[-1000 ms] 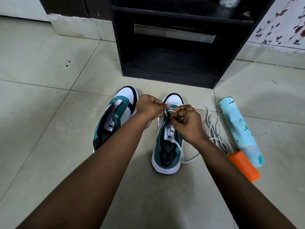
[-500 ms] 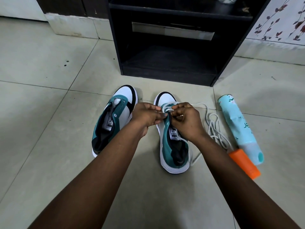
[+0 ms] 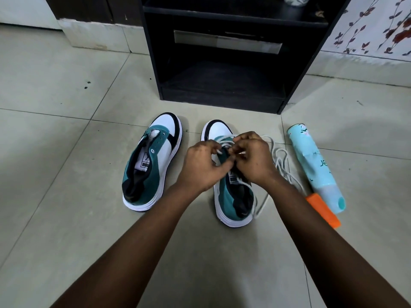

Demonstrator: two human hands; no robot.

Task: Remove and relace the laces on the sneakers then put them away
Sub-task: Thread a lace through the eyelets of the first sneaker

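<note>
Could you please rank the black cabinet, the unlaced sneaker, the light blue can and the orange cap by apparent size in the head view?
1. black cabinet
2. unlaced sneaker
3. light blue can
4. orange cap

left hand (image 3: 201, 166): fingers curled, pinching | right hand (image 3: 253, 158): fingers curled, pinching | hands touching, both forearms stretched forward

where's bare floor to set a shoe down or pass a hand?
Free: the floor tiles left of the left sneaker, and the strip between the sneaker toes and the black cabinet. The gap between the two sneakers is narrow, with the left hand over it. Crowded: right of the right sneaker, where the loose lace lies against the teal bottle.
</note>
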